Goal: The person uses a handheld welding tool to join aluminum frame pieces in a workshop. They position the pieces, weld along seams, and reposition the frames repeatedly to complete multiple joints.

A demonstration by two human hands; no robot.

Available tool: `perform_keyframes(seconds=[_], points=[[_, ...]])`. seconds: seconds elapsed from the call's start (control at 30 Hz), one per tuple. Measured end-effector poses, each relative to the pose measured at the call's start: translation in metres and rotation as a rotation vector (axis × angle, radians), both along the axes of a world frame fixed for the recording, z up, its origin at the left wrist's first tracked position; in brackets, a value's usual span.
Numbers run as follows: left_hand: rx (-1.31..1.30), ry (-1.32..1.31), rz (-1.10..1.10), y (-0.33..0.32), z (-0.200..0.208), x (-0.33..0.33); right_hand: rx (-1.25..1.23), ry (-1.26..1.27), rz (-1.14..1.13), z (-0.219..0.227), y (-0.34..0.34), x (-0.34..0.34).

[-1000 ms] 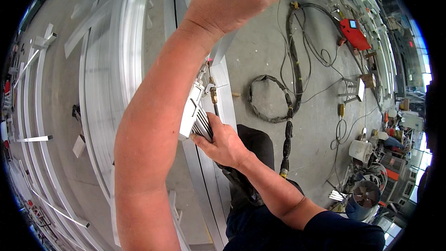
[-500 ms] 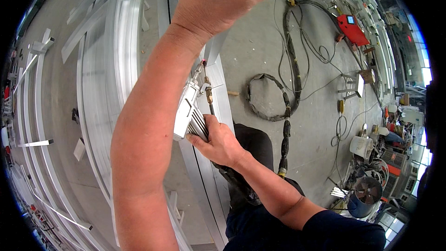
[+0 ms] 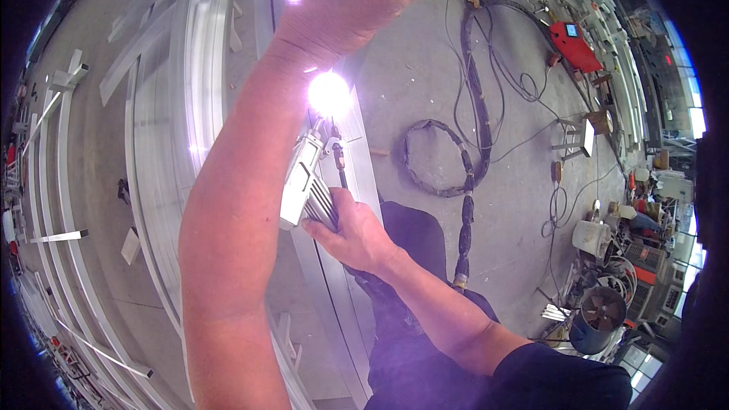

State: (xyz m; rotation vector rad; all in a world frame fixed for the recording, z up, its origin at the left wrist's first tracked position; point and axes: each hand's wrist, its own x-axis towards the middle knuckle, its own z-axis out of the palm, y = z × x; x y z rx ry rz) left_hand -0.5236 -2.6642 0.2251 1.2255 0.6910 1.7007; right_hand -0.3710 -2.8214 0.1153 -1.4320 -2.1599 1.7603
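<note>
A silver-white handheld welding gun (image 3: 301, 182) is gripped in my right hand (image 3: 361, 234), its nozzle pointing away from me. At the nozzle's tip a white glare (image 3: 329, 95) burns on a pale metal profile (image 3: 358, 152) and hides the spot beneath it. A thin brass-fitted feed tube (image 3: 339, 153) runs alongside the gun. My left arm reaches up past the gun's left side. My left hand (image 3: 357, 0), at the top edge, looks curled closed; its fingers are partly cut off, so anything in them is hidden.
A black wrapped hose (image 3: 467, 235) passes by my leg and loops on the grey floor. To the right are a red machine (image 3: 575, 45), a small stool (image 3: 581, 139) and a fan (image 3: 602, 309). Long metal frames (image 3: 72, 175) fill the left side.
A bright glare has appeared at the gun's tip, where only a small red glow showed before. Purple haze now tints the view. Both hands have stayed almost in place.
</note>
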Motion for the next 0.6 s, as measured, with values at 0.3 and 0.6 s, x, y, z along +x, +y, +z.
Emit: perform_keyframes(seconds=[0.3,0.6], points=[[0.001,-0.036,-0.027,0.003,0.002,0.004,0.027,0.025,-0.014,-0.005,-0.007,0.005],[-0.004,-0.287,-0.308,0.013,-0.004,-0.004,0.009,0.037,-0.008,-0.006,-0.009,0.009]])
